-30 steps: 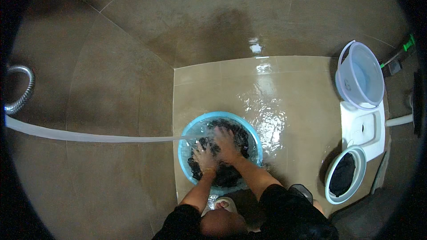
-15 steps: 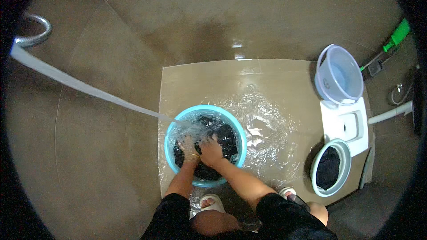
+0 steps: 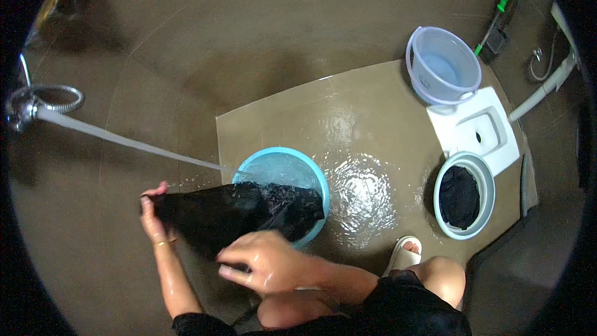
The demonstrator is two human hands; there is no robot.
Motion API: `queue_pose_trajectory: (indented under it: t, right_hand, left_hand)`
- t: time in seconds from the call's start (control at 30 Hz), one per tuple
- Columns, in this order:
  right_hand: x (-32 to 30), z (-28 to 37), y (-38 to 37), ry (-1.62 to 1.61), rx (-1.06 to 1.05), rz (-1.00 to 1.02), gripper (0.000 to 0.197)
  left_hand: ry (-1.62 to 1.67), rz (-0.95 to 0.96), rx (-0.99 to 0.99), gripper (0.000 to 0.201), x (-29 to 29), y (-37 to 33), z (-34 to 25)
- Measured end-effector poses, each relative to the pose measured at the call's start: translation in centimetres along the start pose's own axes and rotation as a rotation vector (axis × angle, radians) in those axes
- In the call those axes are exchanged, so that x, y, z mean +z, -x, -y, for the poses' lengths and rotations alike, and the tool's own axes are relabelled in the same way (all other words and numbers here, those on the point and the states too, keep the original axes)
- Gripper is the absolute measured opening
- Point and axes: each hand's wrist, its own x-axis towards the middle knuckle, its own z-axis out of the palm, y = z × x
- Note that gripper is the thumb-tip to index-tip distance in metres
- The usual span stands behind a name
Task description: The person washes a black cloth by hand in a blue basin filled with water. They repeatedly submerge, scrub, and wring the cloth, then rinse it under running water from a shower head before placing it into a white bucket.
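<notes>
- Both hands on a wet black garment (image 3: pixel 236 211): left hand (image 3: pixel 151 211) pinches its far left edge, fingers closed on the cloth; right hand (image 3: pixel 264 264) clamps the lower edge near the middle.
- Garment is stretched out between the hands, lifted mostly clear of the turquoise basin (image 3: pixel 283 177); its right end drapes over the basin's near rim.
- Basin sits on the wet floor (image 3: pixel 367 130), holding water.
- Water stream (image 3: pixel 124 140) runs from a tap (image 3: pixel 25 109) at far left and lands at the basin's left edge, just above the garment.
- Pale lavender bucket (image 3: pixel 443 65) stands upper right, well apart from the hands.
- Light green tub (image 3: pixel 463 196) with dark cloth inside sits to the right, beside a white squat pan (image 3: pixel 479 127).
- One foot in a white sandal (image 3: pixel 404 252) rests on the floor right of the basin.
</notes>
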Motion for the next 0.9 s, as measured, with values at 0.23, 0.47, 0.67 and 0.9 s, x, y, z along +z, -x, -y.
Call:
queue_pose_trajectory:
  t: [0.23, 0.47, 0.67, 0.9]
  right_hand:
    - [-0.8, 0.9, -1.0, -1.191, 0.301, 0.054, 0.025]
    - [-5.2, -16.6, -1.8, -1.708, 0.514, -0.742, 0.03]
    - [2.3, -27.8, -1.9, -0.063, 0.809, -0.748, 0.063]
    - [4.6, -34.6, 3.2, 0.211, 0.639, -0.622, 0.064]
  left_hand:
    - [-0.069, -0.358, 0.26, 0.032, 3.8, -0.9, -11.9]
    - [-0.36, 0.098, -0.743, 0.051, 8.0, -1.8, -0.1]
    - [-1.052, 0.453, -0.526, 0.065, 12.1, 0.2, 20.6]
    - [-1.41, 0.339, -0.192, 0.071, 14.4, 7.3, 30.9]
